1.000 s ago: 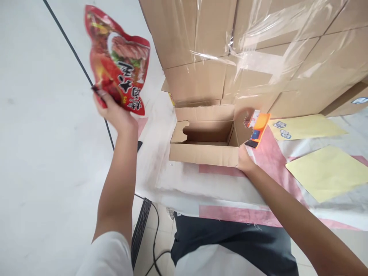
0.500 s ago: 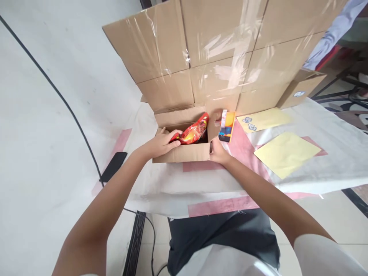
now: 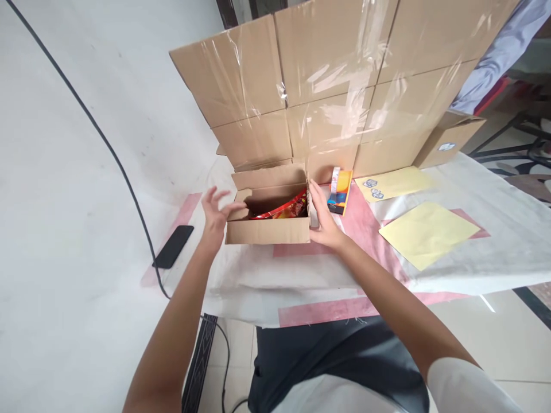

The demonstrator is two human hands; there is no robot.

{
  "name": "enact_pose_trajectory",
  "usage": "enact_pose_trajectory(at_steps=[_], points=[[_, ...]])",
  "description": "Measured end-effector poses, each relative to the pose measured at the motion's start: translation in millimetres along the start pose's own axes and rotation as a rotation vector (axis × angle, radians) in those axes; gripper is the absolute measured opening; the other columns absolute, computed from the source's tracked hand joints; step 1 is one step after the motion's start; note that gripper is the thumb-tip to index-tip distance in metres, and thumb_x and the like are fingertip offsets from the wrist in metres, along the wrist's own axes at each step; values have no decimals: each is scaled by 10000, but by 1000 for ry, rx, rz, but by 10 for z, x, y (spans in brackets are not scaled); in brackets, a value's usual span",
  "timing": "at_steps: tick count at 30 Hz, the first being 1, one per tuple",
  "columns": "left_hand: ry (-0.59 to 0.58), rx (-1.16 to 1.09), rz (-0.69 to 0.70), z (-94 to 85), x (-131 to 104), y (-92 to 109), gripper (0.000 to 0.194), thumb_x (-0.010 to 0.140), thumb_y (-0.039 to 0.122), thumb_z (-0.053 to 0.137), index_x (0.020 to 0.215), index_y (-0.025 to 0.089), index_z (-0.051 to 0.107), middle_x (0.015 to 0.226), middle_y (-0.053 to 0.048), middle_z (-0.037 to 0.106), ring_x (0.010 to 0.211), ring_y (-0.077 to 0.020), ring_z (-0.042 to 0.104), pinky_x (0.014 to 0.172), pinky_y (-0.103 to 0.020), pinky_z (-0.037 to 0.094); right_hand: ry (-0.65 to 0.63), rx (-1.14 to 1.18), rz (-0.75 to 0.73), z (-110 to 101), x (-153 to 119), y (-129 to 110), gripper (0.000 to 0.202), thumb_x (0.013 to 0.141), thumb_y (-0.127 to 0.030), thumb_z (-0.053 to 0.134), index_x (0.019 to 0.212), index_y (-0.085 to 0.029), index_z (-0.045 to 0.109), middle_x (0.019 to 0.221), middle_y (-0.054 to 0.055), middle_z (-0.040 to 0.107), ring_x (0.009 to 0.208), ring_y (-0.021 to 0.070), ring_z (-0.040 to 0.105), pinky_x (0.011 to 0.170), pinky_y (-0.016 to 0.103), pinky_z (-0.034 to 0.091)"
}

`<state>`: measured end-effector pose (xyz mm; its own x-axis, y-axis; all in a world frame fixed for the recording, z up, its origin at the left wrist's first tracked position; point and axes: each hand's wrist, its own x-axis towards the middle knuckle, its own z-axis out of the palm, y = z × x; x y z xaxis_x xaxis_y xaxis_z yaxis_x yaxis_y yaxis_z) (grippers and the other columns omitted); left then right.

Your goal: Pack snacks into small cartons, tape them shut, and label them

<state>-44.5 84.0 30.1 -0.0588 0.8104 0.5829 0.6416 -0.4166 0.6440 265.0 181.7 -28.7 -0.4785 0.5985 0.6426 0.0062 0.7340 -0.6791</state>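
A small cardboard box (image 3: 267, 232) stands on the table with its top flaps unfolded. Inside it lies a shiny red packet (image 3: 286, 210), partly hidden by the front flap. My left hand (image 3: 215, 215) is just off the box's left end, fingers spread and holding nothing, the fingertips close to the left flap. Against the right end of the box rests my right hand (image 3: 325, 221), its fingers stretched out along the right flap. Just right of that hand is a small orange and blue carton (image 3: 343, 191), with a white and pink item (image 3: 334, 179) beside it.
Behind the box rises a large taped cardboard panel (image 3: 327, 103). Two yellow paper sheets (image 3: 428, 234) lie to the right, near another cardboard box (image 3: 450, 140). A black phone (image 3: 174, 246) lies at left, by a dark cable (image 3: 124, 172) along the wall.
My left hand has let go of the red packet and moved left, out of the box. The packet now sits lower inside. My right hand has straightened its fingers and raised the right flap.
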Motion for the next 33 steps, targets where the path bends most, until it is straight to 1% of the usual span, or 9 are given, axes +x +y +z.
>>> enact_pose_trajectory(at_steps=[5, 8, 12, 15, 20, 23, 27, 31, 33], points=[[-356, 26, 133, -116, -231, 148, 1330, 491, 1019, 582, 1592, 315, 338, 1441, -189, 588, 1344, -400, 599, 1175, -566, 463, -3, 38, -10, -59, 141, -102, 520, 718, -550, 898, 1082, -280, 644, 1703, 101, 258, 1606, 396, 213, 1271, 613, 292], [-492, 340, 170, -306, -240, 432, 1047, 697, 803, 755, 1568, 326, 423, 1530, -146, 552, 1363, -365, 593, 1121, -495, 529, 18, 51, -25, -78, 192, -86, 466, 682, -535, 913, 876, -248, 602, 1670, 125, 316, 1574, 412, 285, 1258, 612, 305], [-319, 580, 307, -310, -90, 646, 348, 972, 404, 642, 1312, 335, 669, 1251, -50, 748, 1073, -240, 741, 935, -358, 608, 4, 38, -60, -90, 180, -64, 524, 736, -495, 867, 1132, -263, 613, 1656, 151, 312, 1573, 403, 283, 1240, 610, 328], [-100, 704, 260, -102, 113, 604, 416, 967, 385, 641, 1376, 303, 645, 1456, -99, 645, 1320, -328, 625, 1106, -500, 513, -7, 31, -101, -101, 133, -68, 803, 775, -476, 838, 1453, -302, 443, 1558, 154, 432, 1517, 360, 386, 1244, 586, 349], [-492, 618, 75, 207, 307, 465, 478, 1075, 427, 370, 1479, 277, 575, 1562, -60, 569, 1458, -272, 523, 1201, -502, 418, -17, -6, -58, -150, 73, -112, 807, 807, -477, 839, 1476, -305, 422, 1446, 138, 550, 1407, 340, 510, 1194, 559, 429], [-565, 595, 97, 216, 222, 478, 659, 1021, 599, 453, 1578, 246, 456, 1661, -80, 433, 1558, -293, 383, 1277, -521, 303, -45, -65, -91, -180, 80, -137, 577, 830, -497, 823, 1312, -298, 576, 1456, 139, 551, 1413, 355, 501, 1177, 570, 436], [-257, 568, 98, 7, -409, 344, 505, 979, 540, 571, 1415, 290, 626, 1509, -91, 613, 1462, -328, 504, 1253, -552, 314, -63, -90, -79, -203, 96, -133, 489, 821, -555, 809, 1196, -294, 635, 1438, 136, 574, 1383, 377, 533, 1166, 596, 427], [517, 607, -624, -138, -1894, 2, 449, 1063, 449, 299, 1080, 222, 686, 1134, -124, 697, 1221, -300, 617, 1079, -518, 484, -33, -163, -88, -200, 99, -101, 556, 802, -637, 801, 1203, -287, 642, 1426, 130, 578, 1370, 388, 539, 1180, 625, 395], [512, 614, -906, -13, -2702, -90, 485, 1088, 387, 210, 1126, 188, 651, 1096, -127, 673, 1143, -290, 622, 1012, -531, 521, -21, -200, -123, -187, 112, -85, 610, 791, -684, 792, 1215, -273, 640, 1410, 134, 580, 1371, 388, 532, 1183, 640, 381]])
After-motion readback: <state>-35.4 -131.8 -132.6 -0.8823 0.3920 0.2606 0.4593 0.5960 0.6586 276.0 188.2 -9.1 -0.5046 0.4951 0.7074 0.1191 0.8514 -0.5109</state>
